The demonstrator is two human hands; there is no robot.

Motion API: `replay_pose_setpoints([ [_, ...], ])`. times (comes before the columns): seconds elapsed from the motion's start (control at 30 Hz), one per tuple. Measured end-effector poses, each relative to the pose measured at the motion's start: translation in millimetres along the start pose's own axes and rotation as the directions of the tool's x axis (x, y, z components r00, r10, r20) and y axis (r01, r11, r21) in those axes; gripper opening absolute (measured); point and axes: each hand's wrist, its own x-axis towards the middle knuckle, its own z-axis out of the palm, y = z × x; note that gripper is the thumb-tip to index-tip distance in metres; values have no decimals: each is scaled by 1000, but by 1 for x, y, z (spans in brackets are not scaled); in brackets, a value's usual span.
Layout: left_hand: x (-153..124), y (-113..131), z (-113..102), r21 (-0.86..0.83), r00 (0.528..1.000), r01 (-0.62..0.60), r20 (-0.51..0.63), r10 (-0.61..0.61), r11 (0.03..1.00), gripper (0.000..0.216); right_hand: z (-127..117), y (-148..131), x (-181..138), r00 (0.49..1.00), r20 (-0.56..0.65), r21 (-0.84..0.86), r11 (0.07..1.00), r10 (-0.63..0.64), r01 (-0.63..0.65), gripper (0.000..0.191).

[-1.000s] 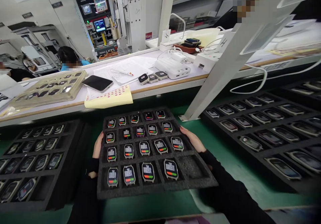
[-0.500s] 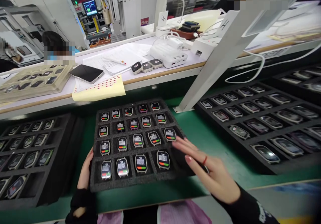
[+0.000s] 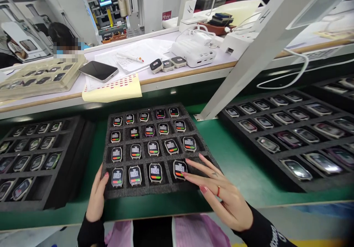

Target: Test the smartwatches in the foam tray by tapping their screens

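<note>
A black foam tray (image 3: pixel 149 191) lies on the green bench in front of me, with several smartwatches in its pockets. Their lit screens show rows of white text above a red and green strip. My left hand (image 3: pixel 96 197) holds the tray's left edge, its thumb over the rim. Over the right front corner, my right hand (image 3: pixel 225 199) has its fingers stretched out. One fingertip is at the lower right of the rightmost watch in the front row (image 3: pixel 180 168); whether it touches is hard to tell. The fingers partly hide the corner pocket beside that watch.
Stacked foam trays with watches stand at left (image 3: pixel 59 154) and right (image 3: pixel 247 154). A white post (image 3: pixel 238 73) rises behind the tray. The shelf carries a phone (image 3: pixel 99 71), papers, a white charger (image 3: pixel 193 53) and three small dark-topped devices. A person sits at far left.
My right hand has moved from the watch in the second row from the front toward the front-row watch. My left thumb now shows on the rim. The view has shifted slightly.
</note>
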Motion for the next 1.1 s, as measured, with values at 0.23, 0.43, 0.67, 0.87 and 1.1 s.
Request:
replay_pose_setpoints([
  [0.23,-18,14,0,364,979,-202,110,173,909,72,27,-14,22,993,98,83,995,-68,60,48],
  [0.43,-20,14,-1,429,970,-224,183,159,875,77,42,-15,31,991,125,75,997,-41,32,44],
  [0.67,-20,15,0,497,963,-256,207,173,829,79,48,-22,36,997,52,99,994,-55,50,45],
  [0.87,-19,15,2,568,956,-290,212,204,770,81,67,-35,52,978,154,158,981,-139,115,46],
  [1.1,-21,10,6,622,928,-368,196,319,691,68,87,-43,63,971,188,161,980,-148,119,42],
])
